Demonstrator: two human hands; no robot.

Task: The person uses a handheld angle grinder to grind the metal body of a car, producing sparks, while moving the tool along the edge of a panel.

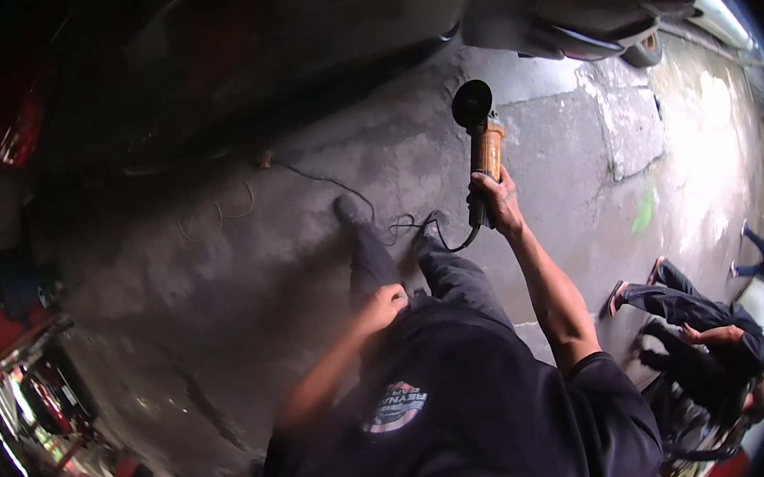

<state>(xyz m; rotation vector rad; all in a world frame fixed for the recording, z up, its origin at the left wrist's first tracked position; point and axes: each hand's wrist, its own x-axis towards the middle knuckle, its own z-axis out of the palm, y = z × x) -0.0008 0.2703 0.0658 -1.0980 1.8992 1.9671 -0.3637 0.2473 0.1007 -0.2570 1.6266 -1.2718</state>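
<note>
My right hand [494,198] grips the body of an orange angle grinder [485,146], held out in front of me with its dark round disc [471,103] at the far end. A black cable [418,226] runs from the tool's rear down past my legs and across the concrete floor. My left hand [382,306] rests against my thigh on dark trousers, fingers curled with nothing visible in it. I wear a dark shirt with a round patch.
Stained concrete floor [245,252] lies ahead, with a thin cord running toward a dark vehicle body [272,56] above. Another person [702,318] in dark clothes sits low at the right. Red equipment [48,399] stands at the lower left.
</note>
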